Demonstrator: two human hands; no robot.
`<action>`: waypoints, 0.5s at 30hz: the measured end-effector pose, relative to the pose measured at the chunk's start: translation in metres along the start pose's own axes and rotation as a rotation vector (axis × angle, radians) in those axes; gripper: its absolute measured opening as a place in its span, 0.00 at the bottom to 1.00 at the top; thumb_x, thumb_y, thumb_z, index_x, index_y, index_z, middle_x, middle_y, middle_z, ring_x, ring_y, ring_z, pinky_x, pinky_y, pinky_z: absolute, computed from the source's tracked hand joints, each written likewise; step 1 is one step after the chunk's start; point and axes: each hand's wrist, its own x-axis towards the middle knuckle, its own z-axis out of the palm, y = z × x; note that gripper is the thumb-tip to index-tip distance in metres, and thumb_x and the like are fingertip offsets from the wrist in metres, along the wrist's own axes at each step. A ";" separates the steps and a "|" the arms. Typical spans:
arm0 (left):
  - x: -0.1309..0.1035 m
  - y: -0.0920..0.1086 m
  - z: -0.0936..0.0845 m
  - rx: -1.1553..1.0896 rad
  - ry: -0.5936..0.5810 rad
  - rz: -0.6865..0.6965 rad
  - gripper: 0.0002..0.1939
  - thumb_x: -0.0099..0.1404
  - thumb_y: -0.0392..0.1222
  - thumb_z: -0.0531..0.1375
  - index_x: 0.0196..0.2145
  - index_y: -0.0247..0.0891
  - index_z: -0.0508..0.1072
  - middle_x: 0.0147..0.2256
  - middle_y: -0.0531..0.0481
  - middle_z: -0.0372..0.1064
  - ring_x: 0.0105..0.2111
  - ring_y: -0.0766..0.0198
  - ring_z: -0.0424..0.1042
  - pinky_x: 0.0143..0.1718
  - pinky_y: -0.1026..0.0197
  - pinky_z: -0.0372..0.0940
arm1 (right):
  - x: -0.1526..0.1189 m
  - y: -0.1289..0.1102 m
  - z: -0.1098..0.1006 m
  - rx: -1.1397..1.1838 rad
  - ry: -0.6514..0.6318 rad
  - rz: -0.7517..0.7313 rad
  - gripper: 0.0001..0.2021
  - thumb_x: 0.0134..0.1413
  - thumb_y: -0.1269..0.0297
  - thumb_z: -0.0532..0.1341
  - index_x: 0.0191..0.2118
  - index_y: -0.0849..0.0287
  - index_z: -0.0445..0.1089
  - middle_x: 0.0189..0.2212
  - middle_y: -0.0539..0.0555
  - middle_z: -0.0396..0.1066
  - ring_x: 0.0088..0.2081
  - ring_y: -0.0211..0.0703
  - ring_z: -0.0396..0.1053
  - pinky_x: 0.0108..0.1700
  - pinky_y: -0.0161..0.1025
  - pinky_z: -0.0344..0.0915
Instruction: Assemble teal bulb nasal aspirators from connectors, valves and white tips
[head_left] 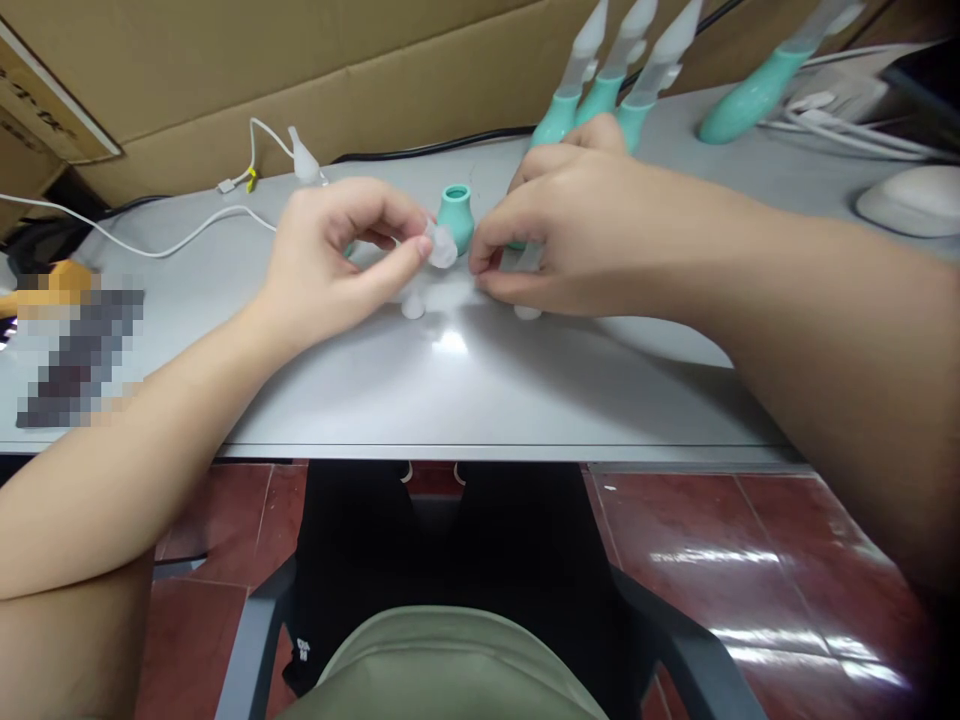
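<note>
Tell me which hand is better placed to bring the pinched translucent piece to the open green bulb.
Left, I'd say: the left hand pinches the translucent piece close by the green bulb. The right hand is near too, but its grip is unclear.

Near the bench's far right corner, the teal bulbs looked smooth, glossy, rubbery. Toward the far edge, the white nozzle tip resembled matt plastic. The bench top appeared smooth, faintly glossy; behind its far edge, the brown panel looked like matt cardboard.
</note>
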 end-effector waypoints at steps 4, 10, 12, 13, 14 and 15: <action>0.001 -0.029 -0.010 -0.294 0.133 -0.068 0.14 0.75 0.58 0.73 0.41 0.49 0.81 0.38 0.52 0.84 0.38 0.58 0.82 0.41 0.47 0.82 | -0.002 0.004 0.002 0.260 0.213 -0.033 0.05 0.61 0.59 0.69 0.37 0.50 0.83 0.34 0.54 0.79 0.42 0.50 0.73 0.61 0.55 0.71; 0.000 -0.044 -0.026 -0.480 0.006 -0.404 0.19 0.73 0.62 0.72 0.46 0.48 0.74 0.47 0.51 0.85 0.45 0.52 0.85 0.46 0.40 0.86 | -0.003 0.000 0.002 0.707 0.455 -0.019 0.08 0.57 0.57 0.78 0.35 0.53 0.83 0.36 0.53 0.82 0.37 0.43 0.75 0.41 0.46 0.68; -0.002 -0.043 -0.029 -0.482 -0.019 -0.406 0.20 0.72 0.63 0.71 0.46 0.49 0.73 0.48 0.51 0.85 0.47 0.50 0.85 0.48 0.39 0.86 | -0.003 -0.002 0.002 0.765 0.472 0.002 0.07 0.56 0.61 0.79 0.35 0.54 0.83 0.36 0.52 0.82 0.36 0.42 0.75 0.39 0.45 0.67; -0.002 -0.043 -0.031 -0.486 -0.046 -0.396 0.19 0.73 0.63 0.71 0.47 0.49 0.74 0.49 0.51 0.84 0.49 0.49 0.85 0.50 0.38 0.86 | -0.003 -0.002 0.002 0.780 0.475 0.007 0.06 0.56 0.63 0.79 0.35 0.54 0.83 0.36 0.52 0.82 0.35 0.41 0.75 0.39 0.44 0.67; -0.002 -0.044 -0.031 -0.496 -0.065 -0.389 0.18 0.73 0.62 0.70 0.47 0.50 0.74 0.49 0.51 0.84 0.50 0.49 0.85 0.51 0.37 0.86 | -0.003 -0.003 0.002 0.787 0.468 0.008 0.06 0.57 0.63 0.79 0.36 0.54 0.83 0.36 0.51 0.82 0.36 0.41 0.75 0.40 0.44 0.67; -0.003 -0.045 -0.032 -0.511 -0.064 -0.389 0.18 0.73 0.61 0.71 0.47 0.50 0.73 0.49 0.52 0.84 0.49 0.49 0.85 0.50 0.37 0.86 | -0.003 -0.003 0.002 0.792 0.459 0.005 0.06 0.57 0.64 0.78 0.36 0.54 0.83 0.36 0.51 0.82 0.36 0.42 0.75 0.40 0.44 0.68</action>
